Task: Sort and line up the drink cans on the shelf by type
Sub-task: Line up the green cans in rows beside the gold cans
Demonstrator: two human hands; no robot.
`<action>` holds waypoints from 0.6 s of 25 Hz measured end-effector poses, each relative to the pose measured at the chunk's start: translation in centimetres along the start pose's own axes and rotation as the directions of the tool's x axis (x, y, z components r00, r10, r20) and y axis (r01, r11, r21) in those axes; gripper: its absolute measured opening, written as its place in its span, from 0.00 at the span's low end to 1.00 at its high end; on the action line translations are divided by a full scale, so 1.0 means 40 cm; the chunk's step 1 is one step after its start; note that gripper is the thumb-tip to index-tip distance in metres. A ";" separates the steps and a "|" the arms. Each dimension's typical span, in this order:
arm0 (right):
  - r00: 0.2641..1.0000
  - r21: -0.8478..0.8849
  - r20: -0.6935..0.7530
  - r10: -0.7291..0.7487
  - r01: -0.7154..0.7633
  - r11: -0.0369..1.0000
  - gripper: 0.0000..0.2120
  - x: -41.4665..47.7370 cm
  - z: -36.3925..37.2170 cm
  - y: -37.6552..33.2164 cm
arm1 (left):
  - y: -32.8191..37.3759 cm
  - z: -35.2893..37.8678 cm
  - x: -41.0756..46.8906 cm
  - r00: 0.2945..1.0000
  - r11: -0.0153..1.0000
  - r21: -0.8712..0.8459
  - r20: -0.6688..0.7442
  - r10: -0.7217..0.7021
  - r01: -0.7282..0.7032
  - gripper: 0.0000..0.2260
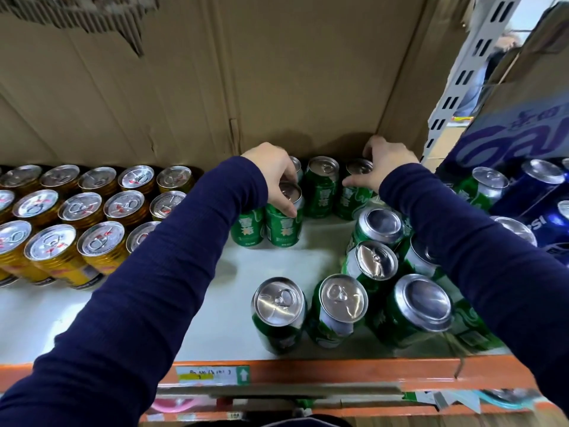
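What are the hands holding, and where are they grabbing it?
Each hand grips a green can by its top rim: the left hand holds a second-row can, the right hand a back-row can.

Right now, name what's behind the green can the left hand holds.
Another green can, mostly covered by the left hand, then the cardboard wall. Its body is hidden.

Bright, even light falls from overhead; the lid of the nearest green can [279,298] throws white glare. Soft shadows lie on the shelf [215,318] under both sleeves [172,272] and on the cardboard [184,103] behind the left hand [271,171] and right hand [383,164]. The wide lens bows the orange shelf edge [338,369] and slants the metal upright [480,57]. The bottom strip is smeared; the right background is washed out
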State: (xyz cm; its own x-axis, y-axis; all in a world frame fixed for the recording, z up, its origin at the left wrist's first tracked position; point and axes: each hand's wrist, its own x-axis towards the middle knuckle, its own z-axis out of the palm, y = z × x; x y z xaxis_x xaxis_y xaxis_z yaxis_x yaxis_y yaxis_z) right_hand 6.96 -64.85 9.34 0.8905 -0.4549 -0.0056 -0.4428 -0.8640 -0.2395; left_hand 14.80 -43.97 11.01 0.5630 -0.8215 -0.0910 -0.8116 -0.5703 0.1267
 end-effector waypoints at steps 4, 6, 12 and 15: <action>0.996 -0.011 0.047 -0.074 0.075 0.997 0.31 -0.047 -0.024 0.011 | 0.002 0.009 -0.011 1.000 0.997 0.076 -0.013 0.006 -0.005 0.28; 0.984 -0.069 0.108 -0.145 0.153 0.986 0.27 -0.093 -0.039 0.008 | 0.020 0.021 -0.042 0.997 0.996 0.093 -0.075 0.025 -0.018 0.27; 0.882 -0.274 0.465 -0.075 0.223 0.935 0.30 -0.151 -0.013 -0.026 | 0.132 0.028 -0.249 0.936 0.956 -0.253 0.276 0.219 -0.150 0.33; 0.914 -0.147 0.388 -0.119 0.189 0.971 0.23 -0.149 -0.025 -0.037 | 0.130 0.068 -0.295 0.931 0.965 -0.197 0.290 0.223 -0.170 0.31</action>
State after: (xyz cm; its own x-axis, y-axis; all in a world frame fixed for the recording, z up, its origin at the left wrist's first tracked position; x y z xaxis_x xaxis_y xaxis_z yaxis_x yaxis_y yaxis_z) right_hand 2.20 -61.07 10.69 0.9068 -0.2295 -0.3537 -0.2774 -0.9565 -0.0906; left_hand 3.52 -37.23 10.07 0.2974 -0.8910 -0.3430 -0.8487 -0.4113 0.3326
